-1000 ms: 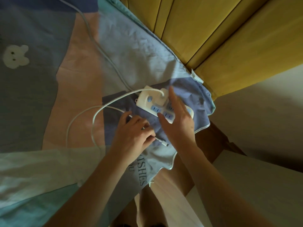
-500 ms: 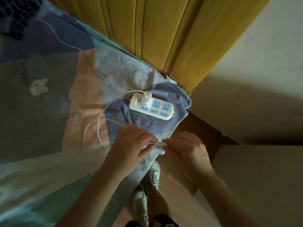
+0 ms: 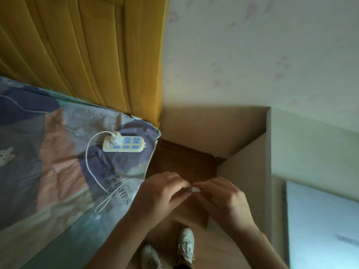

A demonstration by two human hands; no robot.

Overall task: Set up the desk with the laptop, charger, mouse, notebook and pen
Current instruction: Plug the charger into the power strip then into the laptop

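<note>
A white charger block (image 3: 116,140) is plugged into a cream power strip (image 3: 124,145) with blue sockets, lying on the patterned bed sheet (image 3: 48,162). Its thin white cable (image 3: 89,167) loops across the sheet towards me. My left hand (image 3: 161,193) and my right hand (image 3: 221,199) meet off the bed's corner, both pinching the cable's small white plug end (image 3: 195,189) between fingertips. The laptop, mouse, notebook and pen are out of view.
A yellow curtain (image 3: 87,55) hangs behind the bed. A pale wooden desk side (image 3: 246,171) stands to the right, with a light surface (image 3: 320,220) beyond it. The wooden floor (image 3: 180,162) and my shoes (image 3: 186,241) are below.
My right hand left the power strip and joined my left on the cable's plug end. Both hands carried it rightwards off the bed, and my view swung right towards the desk.
</note>
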